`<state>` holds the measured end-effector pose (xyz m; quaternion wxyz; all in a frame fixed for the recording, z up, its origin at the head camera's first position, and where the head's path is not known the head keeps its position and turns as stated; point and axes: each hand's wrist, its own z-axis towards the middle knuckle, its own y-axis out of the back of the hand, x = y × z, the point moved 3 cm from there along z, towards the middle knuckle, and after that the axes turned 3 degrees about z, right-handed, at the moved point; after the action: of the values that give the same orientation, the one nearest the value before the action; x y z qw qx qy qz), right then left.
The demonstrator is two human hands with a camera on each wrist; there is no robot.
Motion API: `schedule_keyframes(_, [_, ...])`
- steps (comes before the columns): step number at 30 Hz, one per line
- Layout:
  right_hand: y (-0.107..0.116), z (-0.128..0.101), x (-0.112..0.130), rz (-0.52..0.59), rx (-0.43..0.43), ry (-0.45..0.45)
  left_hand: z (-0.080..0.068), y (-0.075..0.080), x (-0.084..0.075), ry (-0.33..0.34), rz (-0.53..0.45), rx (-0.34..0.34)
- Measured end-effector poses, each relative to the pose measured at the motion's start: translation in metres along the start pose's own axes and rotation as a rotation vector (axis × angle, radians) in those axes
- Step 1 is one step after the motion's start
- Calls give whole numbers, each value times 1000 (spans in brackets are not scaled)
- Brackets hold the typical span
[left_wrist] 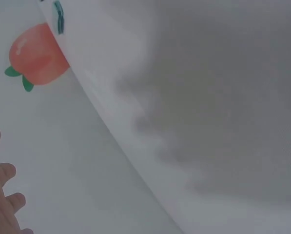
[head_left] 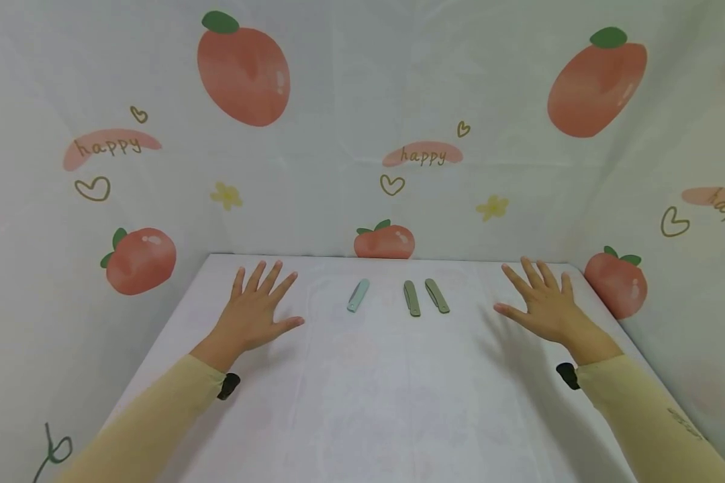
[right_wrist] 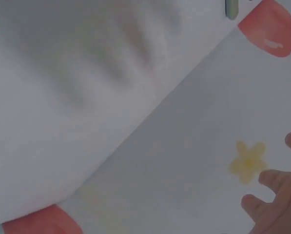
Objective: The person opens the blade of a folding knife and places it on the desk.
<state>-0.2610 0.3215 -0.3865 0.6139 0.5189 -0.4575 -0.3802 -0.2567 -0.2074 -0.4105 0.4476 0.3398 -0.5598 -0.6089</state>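
Three slim folded tools, shaped like closed folding knives, lie on the white table (head_left: 362,389) toward its back edge. The pale teal one (head_left: 358,295) leans right at its far end; to its right are two olive-green ones, the nearer (head_left: 412,298) and the outer (head_left: 438,296). My left hand (head_left: 250,318) is spread above the table's left side, to the left of the teal tool. Over the right side my right hand (head_left: 545,310) is likewise spread, right of the green tools. Both hold nothing, and their shadows fall on the tabletop.
A white cloth backdrop (head_left: 338,87) printed with peaches, hearts and yellow flowers rises behind the table and at both sides. Its lower part meets the table's back edge. A dark wrist-worn device (head_left: 229,386) shows at the left cuff, another (head_left: 568,376) at the right.
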Motion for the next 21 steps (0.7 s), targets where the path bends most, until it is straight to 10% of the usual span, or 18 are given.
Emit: schedule_keyframes(21, [-16,39,35,231,-138,97,30,-11,-52,-50,-211,-71])
